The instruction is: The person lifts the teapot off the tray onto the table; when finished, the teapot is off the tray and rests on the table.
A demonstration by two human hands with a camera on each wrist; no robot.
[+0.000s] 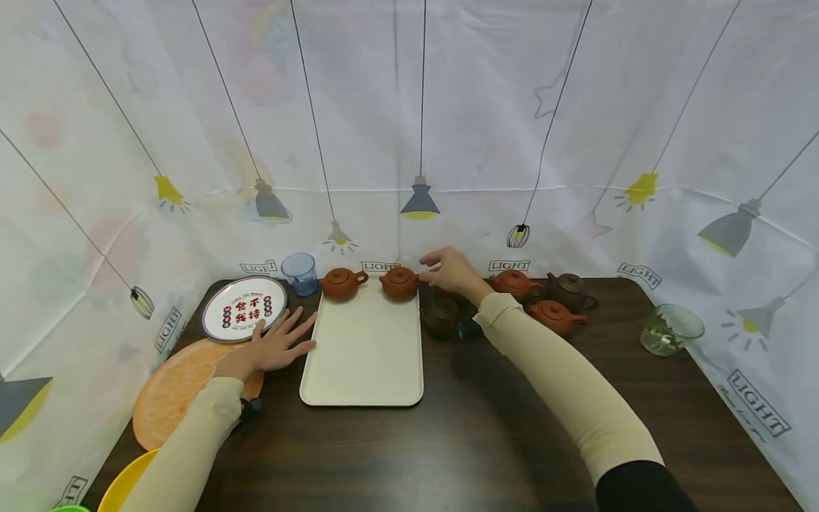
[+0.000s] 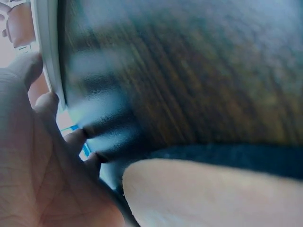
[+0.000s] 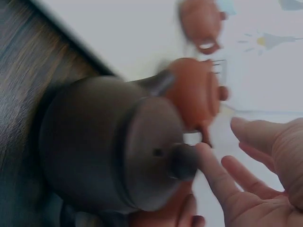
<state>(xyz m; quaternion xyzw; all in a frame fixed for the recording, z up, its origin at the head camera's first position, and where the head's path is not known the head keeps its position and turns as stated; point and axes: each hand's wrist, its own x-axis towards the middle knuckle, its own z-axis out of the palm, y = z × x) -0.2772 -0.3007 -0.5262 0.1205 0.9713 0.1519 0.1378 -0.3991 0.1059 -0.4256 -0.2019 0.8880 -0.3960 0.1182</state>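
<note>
Two reddish-brown clay teapots stand at the far end of a cream tray, a left teapot and a right teapot. My right hand is just right of the right teapot, fingertips close to its handle, with thumb and fingers apart in the right wrist view. A dark teapot fills much of that view, below the hand. Spread fingers show on my left hand, which lies beside the tray's left edge, fingertips by the rim. Another reddish teapot is mostly hidden behind the dark one.
Right of my right hand are more teapots: two reddish, one dark. A green glass stands at the far right. On the left are a blue glass, a white plate with red characters, an orange round mat and a yellow rim.
</note>
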